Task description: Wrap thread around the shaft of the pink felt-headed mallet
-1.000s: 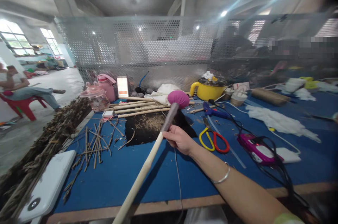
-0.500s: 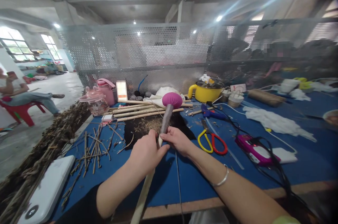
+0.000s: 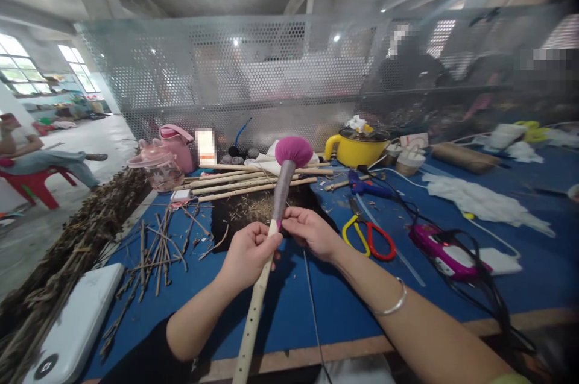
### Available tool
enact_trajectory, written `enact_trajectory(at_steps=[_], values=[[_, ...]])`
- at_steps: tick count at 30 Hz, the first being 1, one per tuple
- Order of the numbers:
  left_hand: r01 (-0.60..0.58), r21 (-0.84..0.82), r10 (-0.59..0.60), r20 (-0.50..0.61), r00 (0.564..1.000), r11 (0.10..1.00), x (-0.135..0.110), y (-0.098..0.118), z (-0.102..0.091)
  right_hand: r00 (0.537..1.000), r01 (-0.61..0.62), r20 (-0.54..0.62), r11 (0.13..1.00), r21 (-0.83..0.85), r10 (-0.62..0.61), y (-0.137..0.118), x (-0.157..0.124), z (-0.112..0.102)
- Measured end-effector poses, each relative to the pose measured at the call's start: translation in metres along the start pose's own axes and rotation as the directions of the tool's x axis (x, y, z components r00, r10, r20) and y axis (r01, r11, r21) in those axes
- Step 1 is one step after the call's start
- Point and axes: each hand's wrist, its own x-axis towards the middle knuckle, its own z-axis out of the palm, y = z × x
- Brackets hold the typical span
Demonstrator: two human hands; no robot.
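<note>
One grey-wrapped stick [image 3: 259,290]
Gripped by left fingers [image 3: 268,245], pinched by right fingers [image 3: 294,225]; bare desk [image 3: 339,317] by front edge [image 3: 353,349], lidded yellow pot [image 3: 359,152] behind.

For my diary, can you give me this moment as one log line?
left hand: gripping pale stick; right hand: at lower end of grey wrapping; magenta ball: at far end; scissors: on table
</note>
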Motion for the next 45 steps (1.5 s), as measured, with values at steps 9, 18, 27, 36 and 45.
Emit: enact_trajectory(at_steps=[9, 18, 27, 36, 45], values=[[0.006, -0.004, -0.006, -0.102, 0.995, 1.0, 0.013, -0.011, -0.008, 0.994, -0.107, -0.013, 0.99, 0.089, 0.109, 0.007, 0.002, -0.002], [-0.193, 0.439, 0.301, -0.193, 0.934, 0.878, 0.01, -0.001, 0.0, 0.996, -0.017, -0.089, 1.0, 0.014, 0.018, 0.013, 0.007, 0.009], [-0.216, 0.212, 0.256, -0.187, 0.948, 0.953, -0.007, -0.009, 0.011, 0.999, -0.04, 0.026, 0.997, -0.061, 0.041, 0.009, 0.004, -0.001], [-0.143, -0.098, 0.125, -0.171, 0.977, 0.985, -0.012, -0.001, 0.012, 0.999, -0.046, 0.006, 0.995, 0.084, 0.046, 0.009, 0.003, 0.002], [0.04, -0.275, -0.023, 0.065, 0.998, 0.961, -0.004, -0.004, 0.008, 0.997, -0.075, 0.012, 0.989, 0.126, 0.075, 0.011, 0.002, 0.002]])
